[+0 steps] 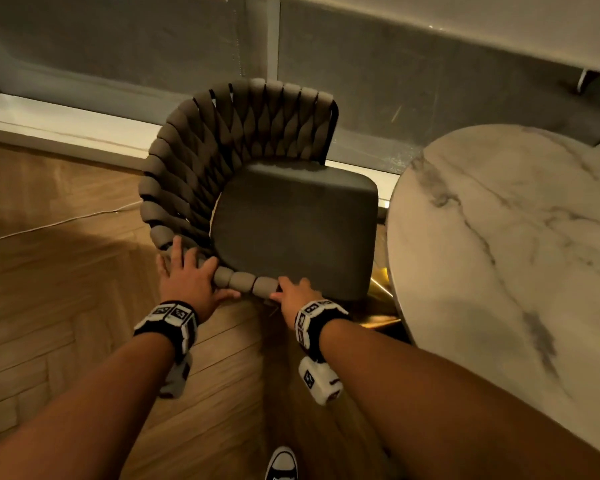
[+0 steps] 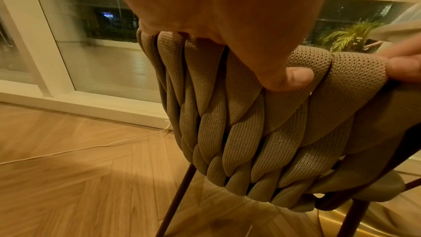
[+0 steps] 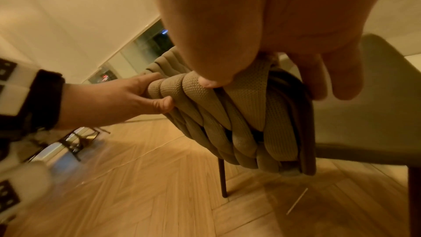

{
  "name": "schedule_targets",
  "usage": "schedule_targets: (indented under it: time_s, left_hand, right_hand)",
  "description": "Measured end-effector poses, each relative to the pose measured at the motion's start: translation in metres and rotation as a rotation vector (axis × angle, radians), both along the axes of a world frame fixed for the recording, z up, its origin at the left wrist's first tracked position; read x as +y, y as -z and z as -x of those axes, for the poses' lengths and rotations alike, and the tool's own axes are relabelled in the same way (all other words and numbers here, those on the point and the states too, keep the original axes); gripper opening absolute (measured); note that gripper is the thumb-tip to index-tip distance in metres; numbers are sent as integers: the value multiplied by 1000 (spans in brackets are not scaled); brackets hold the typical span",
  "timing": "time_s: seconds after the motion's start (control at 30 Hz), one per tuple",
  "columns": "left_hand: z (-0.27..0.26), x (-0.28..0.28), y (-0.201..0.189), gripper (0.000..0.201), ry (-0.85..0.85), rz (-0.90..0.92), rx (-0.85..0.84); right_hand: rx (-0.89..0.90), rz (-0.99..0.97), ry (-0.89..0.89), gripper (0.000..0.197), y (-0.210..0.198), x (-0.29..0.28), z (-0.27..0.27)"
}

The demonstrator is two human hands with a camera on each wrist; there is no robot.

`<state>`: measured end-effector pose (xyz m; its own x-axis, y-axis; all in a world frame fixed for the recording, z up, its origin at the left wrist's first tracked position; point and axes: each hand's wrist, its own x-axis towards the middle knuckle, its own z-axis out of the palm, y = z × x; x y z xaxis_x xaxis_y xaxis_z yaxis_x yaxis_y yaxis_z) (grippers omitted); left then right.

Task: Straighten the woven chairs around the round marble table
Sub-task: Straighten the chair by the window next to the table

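Note:
A woven chair (image 1: pixel 291 220) with a taupe braided back and a grey seat cushion stands left of the round marble table (image 1: pixel 499 237), its seat front facing the table's edge. My left hand (image 1: pixel 187 275) grips the braided rim (image 2: pixel 250 132) at the near end of the back, with the thumb (image 2: pixel 293 78) pressed on the outer weave. My right hand (image 1: pixel 293 292) grips the rim's end beside the cushion. Its thumb (image 3: pixel 212 82) lies on the outside and its fingers (image 3: pixel 337 78) hook down over the inside. The two hands sit a short stretch of rim apart.
A glass door with a white frame (image 1: pixel 84 126) runs behind the chair. A thin white cable (image 1: pixel 59 223) trails across the herringbone wood floor (image 1: pixel 66 323) on the left. The table's gold base (image 1: pixel 381 292) shows under its edge. My shoe (image 1: pixel 281 462) is below.

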<state>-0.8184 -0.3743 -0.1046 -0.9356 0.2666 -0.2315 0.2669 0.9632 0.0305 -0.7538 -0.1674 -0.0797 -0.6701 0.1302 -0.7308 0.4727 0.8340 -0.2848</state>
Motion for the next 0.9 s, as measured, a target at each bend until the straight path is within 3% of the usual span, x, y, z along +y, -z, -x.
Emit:
schedule_targets:
  time_s: [0.17,0.43,0.9]
  left_hand:
    - [9,-14,-10,83,-58,7,-22]
    - [-6,-23,-14,86,-37,49,-5]
    - [-70,-54,0,88,11,-108,-2]
  right_hand:
    - [3,113,121,39,-8,-12,14]
    - [53,168,67,36,-12,-7,-7]
    - [29,109,18,29,-5,-30,-75]
